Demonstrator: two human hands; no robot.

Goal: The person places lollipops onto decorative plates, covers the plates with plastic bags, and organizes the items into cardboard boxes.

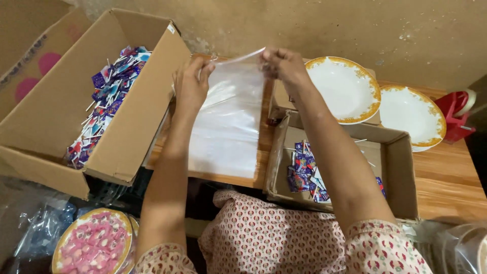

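A clear plastic bag (228, 122) hangs upright over the wooden table (446, 177), held by its top edge. My left hand (192, 83) pinches the bag's top left corner. My right hand (285, 65) grips the top right corner, and the mouth of the bag looks slightly parted between them. To the left, a large cardboard box (127, 127) holds several wrapped lollipops (104, 101) in blue, purple and red. Under my right forearm a smaller cardboard box (395, 167) holds a few more wrapped lollipops (307, 172).
Two white plates with gold rims (350, 86) (413, 114) lie at the back right, one on a box. A red tape dispenser (456, 114) stands at the far right. A wrapped plate of pink sweets (94, 241) and plastic bags lie at lower left.
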